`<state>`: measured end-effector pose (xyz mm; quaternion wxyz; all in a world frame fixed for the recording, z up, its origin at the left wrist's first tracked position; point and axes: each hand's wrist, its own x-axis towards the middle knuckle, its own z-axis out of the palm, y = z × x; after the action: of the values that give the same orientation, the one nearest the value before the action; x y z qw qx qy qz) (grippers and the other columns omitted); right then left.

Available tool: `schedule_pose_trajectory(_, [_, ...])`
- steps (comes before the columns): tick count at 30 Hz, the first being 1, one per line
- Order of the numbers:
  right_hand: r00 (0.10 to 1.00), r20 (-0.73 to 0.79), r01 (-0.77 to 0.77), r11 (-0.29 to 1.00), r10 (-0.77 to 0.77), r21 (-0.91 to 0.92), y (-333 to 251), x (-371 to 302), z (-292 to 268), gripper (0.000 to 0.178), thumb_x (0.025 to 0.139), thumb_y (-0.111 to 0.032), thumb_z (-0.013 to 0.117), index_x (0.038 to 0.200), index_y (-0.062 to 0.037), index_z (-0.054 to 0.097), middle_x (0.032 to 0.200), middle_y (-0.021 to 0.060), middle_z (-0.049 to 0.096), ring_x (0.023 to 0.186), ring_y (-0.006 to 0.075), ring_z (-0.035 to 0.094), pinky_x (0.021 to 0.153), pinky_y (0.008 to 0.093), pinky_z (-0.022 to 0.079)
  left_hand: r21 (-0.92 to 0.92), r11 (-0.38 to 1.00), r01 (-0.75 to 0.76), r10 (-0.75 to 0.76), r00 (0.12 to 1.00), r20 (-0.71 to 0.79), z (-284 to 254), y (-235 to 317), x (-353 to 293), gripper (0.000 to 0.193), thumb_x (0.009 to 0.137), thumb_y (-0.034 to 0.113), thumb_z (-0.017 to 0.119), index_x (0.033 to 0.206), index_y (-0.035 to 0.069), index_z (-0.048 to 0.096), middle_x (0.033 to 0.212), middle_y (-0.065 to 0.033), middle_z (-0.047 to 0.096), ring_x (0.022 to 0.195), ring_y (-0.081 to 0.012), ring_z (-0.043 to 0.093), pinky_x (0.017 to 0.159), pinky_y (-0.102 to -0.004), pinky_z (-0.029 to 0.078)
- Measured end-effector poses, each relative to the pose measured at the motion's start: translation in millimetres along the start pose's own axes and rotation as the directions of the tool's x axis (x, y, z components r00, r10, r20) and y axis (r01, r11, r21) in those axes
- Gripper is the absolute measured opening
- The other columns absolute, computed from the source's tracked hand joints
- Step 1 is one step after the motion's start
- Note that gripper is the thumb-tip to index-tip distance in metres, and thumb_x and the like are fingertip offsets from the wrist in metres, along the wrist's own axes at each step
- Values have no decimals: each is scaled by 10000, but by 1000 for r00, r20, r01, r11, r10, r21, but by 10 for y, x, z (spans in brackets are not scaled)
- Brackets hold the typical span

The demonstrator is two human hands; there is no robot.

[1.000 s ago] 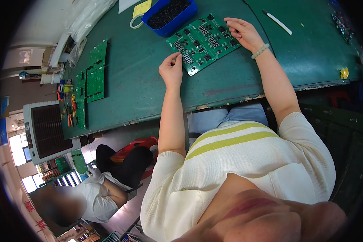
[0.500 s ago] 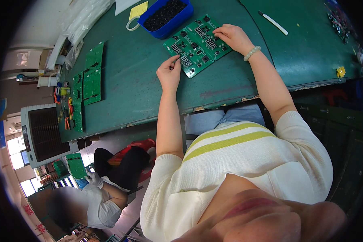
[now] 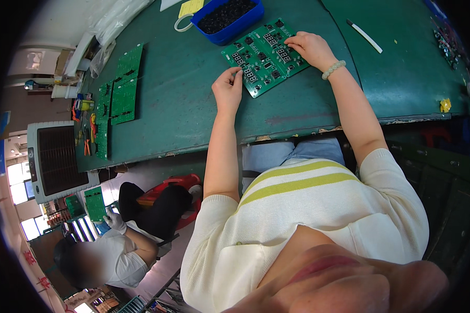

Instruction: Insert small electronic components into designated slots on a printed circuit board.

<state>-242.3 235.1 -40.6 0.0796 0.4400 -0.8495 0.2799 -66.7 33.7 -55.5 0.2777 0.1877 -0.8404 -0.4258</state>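
Lying between hands point(image 3: 227, 95) point(image 3: 314, 51): green circuit board point(image 3: 267, 59).

"How's the light?"

"Fairly bright and even across the long, green-topped desk point(image 3: 172, 104), dim beneath it at right. The white-glowing rectangular window point(image 3: 19, 189) at far left is blown out."

"Sharpness?"

"Decent on the green rectangular circuit board point(image 3: 266, 61). The seated co-worker in a white shirt point(image 3: 124, 263) has a blurred head (just a smudge)."

"Distortion?"

"Strong: straight edges bow, and the corners go black."

Bright windows point(image 3: 19, 174), pale pinkish floor point(image 3: 167, 263)
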Motion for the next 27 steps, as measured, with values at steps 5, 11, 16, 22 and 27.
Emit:
schedule_pose_trajectory(5, [988,152,-14,996,26,-84,-14,118,-95,173,823,-182,544,939,-133,663,870,38,622,827,250,595,715,371,483,59,993,-107,109,993,-50,25,-27,-13,112,783,84,646,870,20,675,552,-10,475,497,-72,406,478,-241,353])
schedule_pose_trajectory(11, [999,29,42,994,-45,98,7,91,-15,162,818,-139,544,922,-71,647,833,74,613,785,257,588,692,360,473,152,969,-197,207,976,-59,20,39,-35,95,762,54,638,846,23,668,610,-111,545,524,-208,516,506,-312,416])
schedule_pose_trajectory(16, [991,88,94,995,-96,31,63,122,-42,158,824,-129,532,911,-54,641,840,84,621,790,266,590,696,366,469,173,961,-216,227,973,-46,-5,19,-31,109,772,61,637,867,12,663,586,-77,537,523,-177,516,493,-286,411])
schedule_pose_trajectory(22, [996,87,27,998,-32,56,110,92,-31,151,829,-139,525,888,-63,642,850,80,622,792,272,589,703,367,471,-934,-70,350,-313,882,354,-190,-121,80,192,832,94,507,950,-40,576,697,-59,504,517,-81,362,425,-211,269])
schedule_pose_trajectory(27, [999,48,-10,1000,10,1,9,33,-56,153,827,-144,526,897,-78,645,861,73,624,797,271,595,703,371,475,-896,-236,376,-285,855,434,-157,-205,67,220,823,16,441,1017,-48,521,805,-106,512,568,-89,360,446,-202,255])
